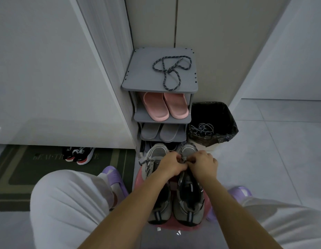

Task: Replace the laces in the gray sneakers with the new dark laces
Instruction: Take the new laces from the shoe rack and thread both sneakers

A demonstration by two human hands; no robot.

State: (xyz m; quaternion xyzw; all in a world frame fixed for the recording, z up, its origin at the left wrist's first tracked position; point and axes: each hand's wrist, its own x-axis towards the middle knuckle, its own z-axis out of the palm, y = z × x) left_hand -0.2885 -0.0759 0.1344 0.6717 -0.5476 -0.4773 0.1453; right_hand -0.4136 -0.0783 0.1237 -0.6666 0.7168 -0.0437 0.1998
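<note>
Both gray sneakers (189,200) sit side by side on a pink stool (138,178) between the person's knees. They're lined up lengthwise straight away from the person: heels toward the body, toes pointing at the bottom of the gray shoe rack (138,81) just ahead. The left hand (171,164) and right hand (202,165) meet over the front part of the right-side sneaker. The fingers (177,159) of both are curled in tight and pinching a dark speckled lace (182,156) right where the knuckles nearly touch. The left forearm crosses over the other sneaker and hides most of it. A second dark lace (171,71) lies in loose loops on the rack's top shelf. Below it are pink slippers (165,106), then gray slippers (159,132) one shelf lower. Just right of the rack there's a bin with a black bag (219,112), and a tangle of pale laces (201,129) inside. Off to the left, a dark doormat (21,168) has a pair of black-and-red sneakers (79,155) on it. The mat has pale lettering, but those shoes cover part of it and the rest is too blurry for me to read. I can't make out any brand on the gray pair either. The person wears purple slippers (111,173).
</note>
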